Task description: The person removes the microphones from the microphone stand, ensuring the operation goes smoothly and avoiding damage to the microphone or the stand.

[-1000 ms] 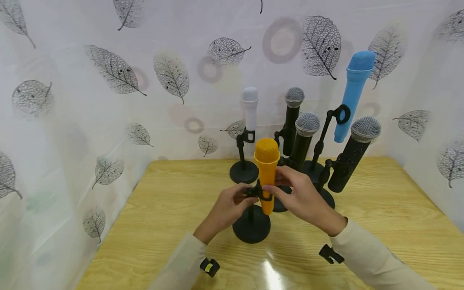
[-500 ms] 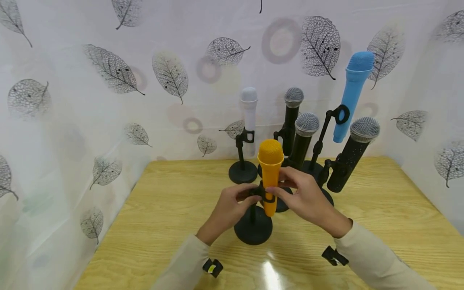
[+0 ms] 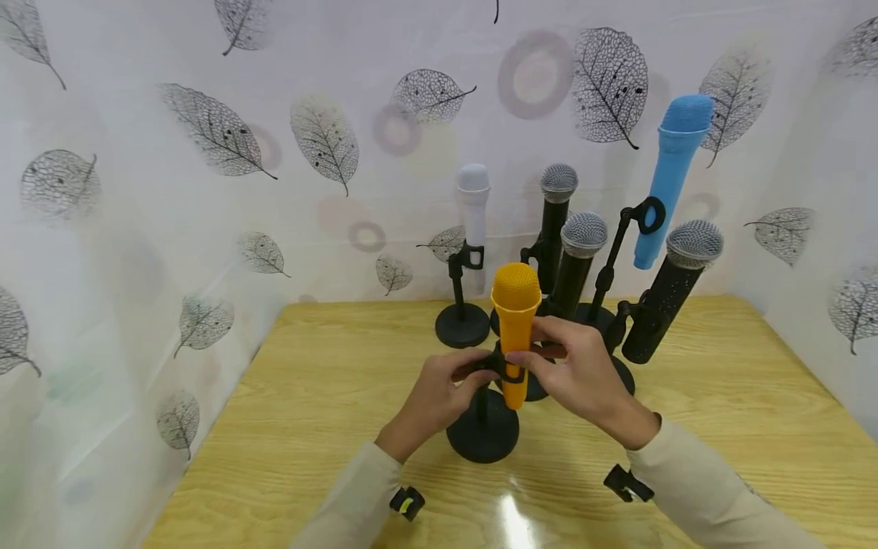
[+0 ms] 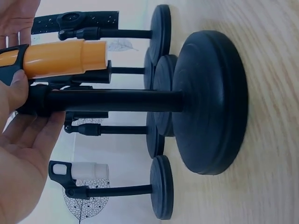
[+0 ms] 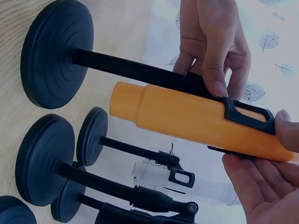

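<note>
An orange microphone (image 3: 516, 305) stands nearly upright in the black clip (image 5: 252, 120) of a desk stand, whose round base (image 3: 483, 435) rests on the table. With thumb and fingers, my left hand (image 3: 439, 393) pinches the stand just below the clip. My right hand (image 3: 579, 374) holds the microphone from the other side, its thumb near the clip's edge and its fingers behind the body. In the right wrist view the clip wraps around the orange body (image 5: 182, 112), whose narrower end sticks out toward the base.
Behind stand a white microphone (image 3: 473, 202), several black ones with silver heads, such as the rightmost (image 3: 665, 305), and a tall blue one (image 3: 668, 179), all on black stands. They crowd close behind my right hand. A leaf-patterned sheet (image 3: 329, 229) hangs behind the wooden table (image 3: 309, 412).
The orange microphone, its stand and my left hand have shifted slightly to the right. Both hands keep their hold, and the microphones behind stay in place.
</note>
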{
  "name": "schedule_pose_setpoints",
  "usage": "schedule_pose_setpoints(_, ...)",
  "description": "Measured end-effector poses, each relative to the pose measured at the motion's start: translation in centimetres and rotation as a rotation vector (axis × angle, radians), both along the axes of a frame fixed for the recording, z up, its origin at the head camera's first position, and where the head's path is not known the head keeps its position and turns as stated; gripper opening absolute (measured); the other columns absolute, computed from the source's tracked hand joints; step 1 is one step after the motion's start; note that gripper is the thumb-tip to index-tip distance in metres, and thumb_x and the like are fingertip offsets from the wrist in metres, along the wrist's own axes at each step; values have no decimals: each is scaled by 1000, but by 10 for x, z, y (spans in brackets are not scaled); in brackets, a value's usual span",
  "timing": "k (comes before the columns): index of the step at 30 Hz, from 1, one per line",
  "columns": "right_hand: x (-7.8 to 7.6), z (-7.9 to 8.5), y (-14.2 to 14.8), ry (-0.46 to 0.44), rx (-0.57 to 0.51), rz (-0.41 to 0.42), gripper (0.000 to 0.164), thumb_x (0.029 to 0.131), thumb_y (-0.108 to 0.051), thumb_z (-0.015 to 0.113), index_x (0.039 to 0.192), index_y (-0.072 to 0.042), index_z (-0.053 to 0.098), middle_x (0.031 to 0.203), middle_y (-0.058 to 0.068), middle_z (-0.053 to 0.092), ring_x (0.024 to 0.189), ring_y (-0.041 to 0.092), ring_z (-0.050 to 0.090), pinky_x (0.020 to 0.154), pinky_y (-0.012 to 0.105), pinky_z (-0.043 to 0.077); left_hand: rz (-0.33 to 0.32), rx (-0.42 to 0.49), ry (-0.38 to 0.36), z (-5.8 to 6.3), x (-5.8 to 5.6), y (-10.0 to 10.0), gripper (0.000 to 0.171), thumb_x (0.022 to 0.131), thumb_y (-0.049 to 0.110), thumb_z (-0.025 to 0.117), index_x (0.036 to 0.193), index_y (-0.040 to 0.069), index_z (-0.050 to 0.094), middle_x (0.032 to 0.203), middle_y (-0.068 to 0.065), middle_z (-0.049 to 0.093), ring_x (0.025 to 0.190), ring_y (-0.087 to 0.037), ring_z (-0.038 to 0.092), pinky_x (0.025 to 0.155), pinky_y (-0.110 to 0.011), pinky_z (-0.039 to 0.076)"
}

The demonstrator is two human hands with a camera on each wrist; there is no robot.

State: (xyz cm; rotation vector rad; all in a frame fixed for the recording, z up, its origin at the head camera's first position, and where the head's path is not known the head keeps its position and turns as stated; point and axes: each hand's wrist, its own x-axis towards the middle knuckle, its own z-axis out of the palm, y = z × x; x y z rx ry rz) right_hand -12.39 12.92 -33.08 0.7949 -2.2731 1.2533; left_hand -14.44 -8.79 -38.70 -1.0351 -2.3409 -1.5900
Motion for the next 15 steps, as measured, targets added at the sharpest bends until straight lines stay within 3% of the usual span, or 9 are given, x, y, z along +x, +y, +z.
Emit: schedule_pose_setpoints(15,1,0,-5,32,9,-42,37,78,2,86,112,2,71,102,8,74,85,18,73,67,24,60,-15,-31,23,3,-2,-1,21,98,8,68,118,4,71,113,-9,73,99,-12,72,83,-23,58)
